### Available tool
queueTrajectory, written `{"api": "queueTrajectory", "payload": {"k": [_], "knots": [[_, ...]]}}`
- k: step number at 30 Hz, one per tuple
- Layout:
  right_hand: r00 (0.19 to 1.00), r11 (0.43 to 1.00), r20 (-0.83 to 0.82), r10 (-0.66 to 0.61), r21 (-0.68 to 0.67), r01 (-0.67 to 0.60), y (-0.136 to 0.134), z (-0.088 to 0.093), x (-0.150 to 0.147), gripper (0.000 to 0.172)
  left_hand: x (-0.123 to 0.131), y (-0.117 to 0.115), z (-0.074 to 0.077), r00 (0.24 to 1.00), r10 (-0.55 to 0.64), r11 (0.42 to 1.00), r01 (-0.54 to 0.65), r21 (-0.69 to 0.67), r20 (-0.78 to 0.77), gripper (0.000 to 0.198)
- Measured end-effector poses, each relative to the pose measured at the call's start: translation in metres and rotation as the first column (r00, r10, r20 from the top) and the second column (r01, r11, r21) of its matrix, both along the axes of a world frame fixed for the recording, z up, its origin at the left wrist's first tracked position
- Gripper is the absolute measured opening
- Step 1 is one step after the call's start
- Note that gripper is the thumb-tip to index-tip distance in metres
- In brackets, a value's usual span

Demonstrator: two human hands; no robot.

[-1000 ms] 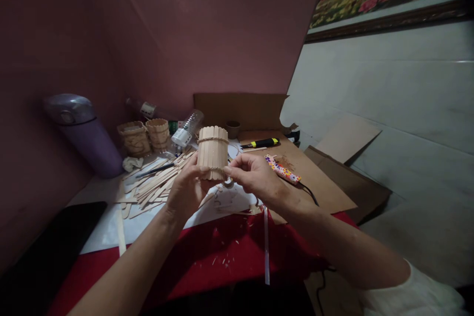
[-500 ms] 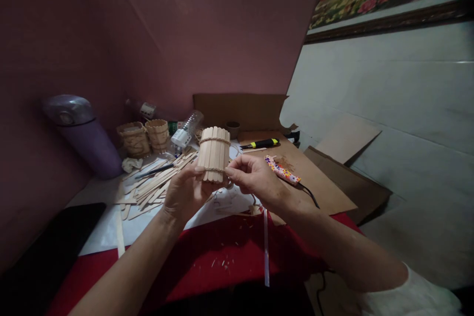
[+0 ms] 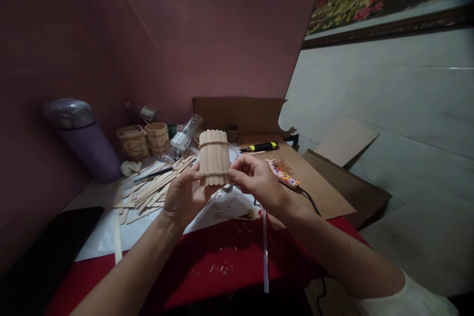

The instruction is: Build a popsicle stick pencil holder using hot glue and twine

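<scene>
A small round holder [image 3: 214, 158] of upright craft sticks is up in front of me, slightly tilted. Twine [image 3: 216, 174] circles it near the bottom, and another band runs near its top. My left hand [image 3: 187, 192] is closed around its lower left side, thumb at the lower band. At the lower right edge, my right hand [image 3: 255, 177] pinches the end of the twine between thumb and fingertips. Loose craft sticks [image 3: 159, 187] lie in a pile left of the holder. A flowered glue gun [image 3: 283, 174] with a black cord rests right of my right hand.
A purple bottle [image 3: 87, 143] stands at the left, near two finished-looking stick holders [image 3: 157, 138] and clear plastic bottles [image 3: 187, 131]. A black and yellow utility knife [image 3: 262, 146] lies on cardboard [image 3: 318, 192]. One clear glue stick [image 3: 265, 256] hangs over the red cloth [image 3: 207, 261].
The holder has turned slightly and now stands a little more upright in my hands. My grip looks much the same. The whole view has shifted slightly.
</scene>
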State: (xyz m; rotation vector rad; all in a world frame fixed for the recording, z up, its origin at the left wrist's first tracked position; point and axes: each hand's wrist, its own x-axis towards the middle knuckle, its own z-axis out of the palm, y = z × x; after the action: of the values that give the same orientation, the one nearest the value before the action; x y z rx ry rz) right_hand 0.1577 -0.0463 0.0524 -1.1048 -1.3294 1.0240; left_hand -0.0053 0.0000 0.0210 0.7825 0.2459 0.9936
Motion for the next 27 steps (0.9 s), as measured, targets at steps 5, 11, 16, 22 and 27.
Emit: {"api": "queueTrajectory", "payload": {"k": [5, 11, 16, 22, 27], "knots": [[0.999, 0.998, 0.053, -0.013, 0.068, 0.01, -0.001, -0.005, -0.001, 0.016, 0.003, -0.002, -0.002, 0.998, 0.036, 0.994, -0.031, 0.103, -0.045, 0.048], [0.997, 0.993, 0.069, -0.017, 0.117, 0.009, -0.003, -0.007, -0.001, 0.016, 0.005, 0.0, -0.007, 0.995, 0.053, 0.985, -0.039, 0.169, -0.079, 0.045], [0.995, 0.99, 0.092, -0.028, 0.141, 0.015, -0.006, -0.005, -0.002, 0.013, 0.006, -0.002, -0.004, 0.992, 0.094, 0.988, -0.082, 0.133, -0.087, 0.038], [0.989, 0.978, 0.128, -0.072, 0.204, 0.044, -0.009, -0.002, -0.005, 0.008, 0.004, -0.002, -0.002, 0.997, 0.053, 0.993, -0.046, 0.105, -0.057, 0.05], [0.996, 0.983, 0.083, -0.031, 0.181, 0.016, -0.004, 0.007, -0.007, 0.007, 0.001, -0.001, -0.002, 0.999, 0.025, 0.999, -0.025, 0.022, 0.025, 0.053]]}}
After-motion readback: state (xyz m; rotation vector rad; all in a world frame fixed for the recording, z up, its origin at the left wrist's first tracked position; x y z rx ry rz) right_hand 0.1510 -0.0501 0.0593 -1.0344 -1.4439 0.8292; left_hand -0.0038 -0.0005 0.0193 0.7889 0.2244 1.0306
